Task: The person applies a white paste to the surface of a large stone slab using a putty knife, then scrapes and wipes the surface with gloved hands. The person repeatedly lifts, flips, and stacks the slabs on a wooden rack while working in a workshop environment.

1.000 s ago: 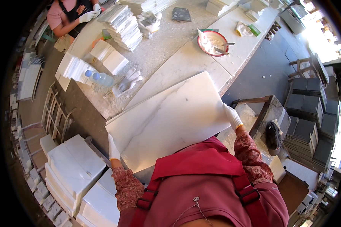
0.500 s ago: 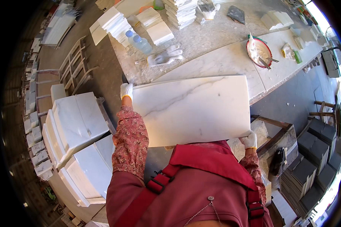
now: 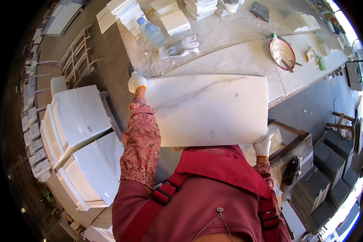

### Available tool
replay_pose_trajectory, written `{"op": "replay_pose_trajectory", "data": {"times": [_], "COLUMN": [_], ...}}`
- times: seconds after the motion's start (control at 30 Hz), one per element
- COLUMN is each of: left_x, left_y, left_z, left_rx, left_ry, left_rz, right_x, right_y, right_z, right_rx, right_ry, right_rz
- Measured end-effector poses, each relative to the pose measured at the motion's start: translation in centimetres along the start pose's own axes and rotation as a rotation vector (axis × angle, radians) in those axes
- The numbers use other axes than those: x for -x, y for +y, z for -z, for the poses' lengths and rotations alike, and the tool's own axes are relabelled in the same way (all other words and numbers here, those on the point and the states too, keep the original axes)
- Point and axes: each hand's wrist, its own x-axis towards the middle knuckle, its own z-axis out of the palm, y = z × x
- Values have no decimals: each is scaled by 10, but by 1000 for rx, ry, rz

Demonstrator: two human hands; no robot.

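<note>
A white marble slab (image 3: 213, 111) with grey veins lies in front of me, its far edge along the stone-topped worktable (image 3: 218, 66). My left hand (image 3: 137, 82), in a white knit glove, is closed on the slab's far left corner. At the near right corner, my gloved right hand (image 3: 263, 146) grips the edge, with part of its fingers hidden by the slab. Beyond the slab a spare white glove (image 3: 179, 49) rests on the table beside two plastic bottles (image 3: 154, 34). A red-rimmed bowl (image 3: 283, 56) of white paste holds scrapers and a white squeeze bottle.
Stacks of white tiles (image 3: 175, 22) stand along the table's far side, near a dark flat piece (image 3: 259, 11). To my left are large white slabs (image 3: 84, 109) and a metal rack (image 3: 78, 56). A wooden-framed crate (image 3: 290, 141) and grey tile stacks (image 3: 330, 157) stand at right.
The whole view has shifted slightly, with the table and slab sitting higher in the picture. My right hand's fingers have moved up along the slab's right edge. Both hands stay at their corners.
</note>
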Motion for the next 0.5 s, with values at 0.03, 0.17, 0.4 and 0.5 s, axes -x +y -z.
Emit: {"op": "replay_pose_trajectory", "data": {"times": [0.03, 0.17, 0.4, 0.5], "left_x": [-4, 10, 14, 57], "left_y": [-4, 23, -63, -85], "left_z": [-2, 4, 55, 74], "left_rx": [59, 212, 259, 666], "left_ry": [33, 10, -181, -675], "left_rz": [52, 195, -108, 52], "right_x": [-1, 3, -20, -15], "right_y": [-1, -8, -59, -63], "right_z": [-4, -6, -15, -71], "right_rx": [29, 128, 1080, 1037], "right_ry": [-7, 17, -66, -209], "right_rz": [-35, -98, 188, 47]}}
